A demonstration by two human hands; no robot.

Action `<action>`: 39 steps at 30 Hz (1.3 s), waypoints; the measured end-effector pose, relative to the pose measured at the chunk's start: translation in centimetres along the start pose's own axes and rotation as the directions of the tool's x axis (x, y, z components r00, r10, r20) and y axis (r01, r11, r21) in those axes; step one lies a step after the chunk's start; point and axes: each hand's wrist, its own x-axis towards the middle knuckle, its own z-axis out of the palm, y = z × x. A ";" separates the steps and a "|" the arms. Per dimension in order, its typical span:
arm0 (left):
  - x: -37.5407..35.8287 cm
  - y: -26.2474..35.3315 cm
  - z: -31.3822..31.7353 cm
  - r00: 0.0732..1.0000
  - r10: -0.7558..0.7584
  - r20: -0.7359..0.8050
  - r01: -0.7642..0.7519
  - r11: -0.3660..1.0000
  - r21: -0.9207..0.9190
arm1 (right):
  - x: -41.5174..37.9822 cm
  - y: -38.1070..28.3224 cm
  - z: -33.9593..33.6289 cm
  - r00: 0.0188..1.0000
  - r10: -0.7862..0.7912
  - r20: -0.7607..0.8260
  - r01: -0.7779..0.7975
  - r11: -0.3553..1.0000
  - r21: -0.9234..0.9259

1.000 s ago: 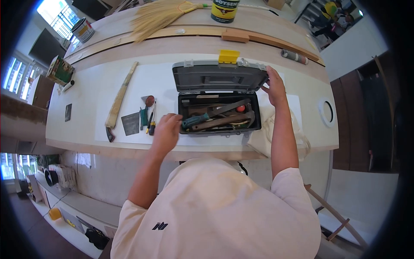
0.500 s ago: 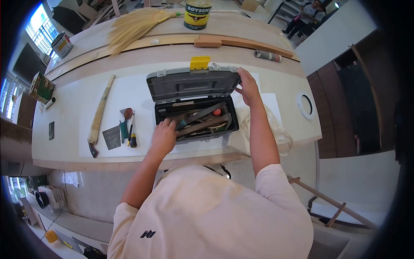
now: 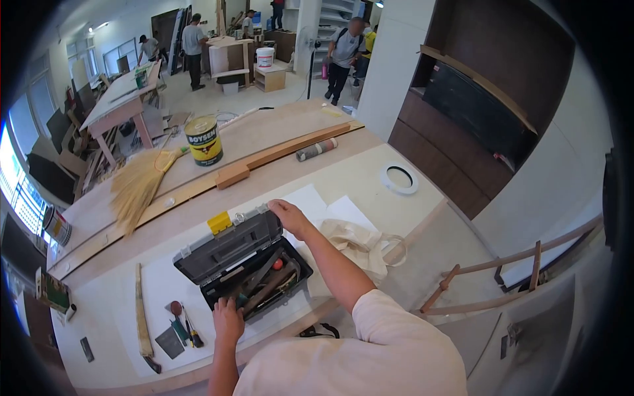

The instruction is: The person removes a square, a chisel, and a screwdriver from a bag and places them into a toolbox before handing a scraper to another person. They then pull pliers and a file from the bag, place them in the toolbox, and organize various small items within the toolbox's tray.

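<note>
A black toolbox (image 3: 210, 292) with a grey lid (image 3: 228, 248) and yellow latch (image 3: 219, 223) lies raised on the table, its lid tilted back. Inside are several hand tools, some with wooden handles, and a small red round thing (image 3: 277, 264). My right hand (image 3: 288, 218) is closed on the lid's right corner. At the box's front left corner, my left hand (image 3: 228, 319) curls its fingers over the rim; their tips are partly hidden. To the left lie a handsaw-like tool in a tan wrap (image 3: 142, 310), a dark square sheet (image 3: 170, 342) and a screwdriver (image 3: 195, 338).
A cream cloth bag (image 3: 350, 247) sits right of the box. Farther back are a paint can (image 3: 204, 141), a straw broom (image 3: 140, 181), a wood strip (image 3: 297, 148), a roll (image 3: 317, 150) and a white ring (image 3: 399, 179). Several people stand in the room beyond.
The view has swung up and to the right, so more of the room and its people shows. Both hands remain at the toolbox, and its lid is still raised.
</note>
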 end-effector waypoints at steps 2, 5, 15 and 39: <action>0.2 0.2 0.0 1.000 0.003 0.000 -0.003 1.000 0.020 | -0.1 -0.1 -0.2 1.000 -0.003 0.006 0.003 1.000 -0.007; 0.2 0.3 0.1 1.000 0.009 -0.007 -0.009 1.000 0.028 | -0.2 -0.3 -0.3 1.000 0.003 0.024 -0.003 1.000 -0.009; 0.5 -0.6 1.2 1.000 0.022 -0.003 -0.022 1.000 0.004 | -0.5 -0.9 -0.2 0.999 0.001 0.032 0.000 1.000 -0.025; -1.1 0.1 -1.3 0.986 0.073 -0.147 -0.094 0.986 -0.140 | -0.2 -2.6 0.0 0.972 0.232 0.045 -0.230 0.972 -0.050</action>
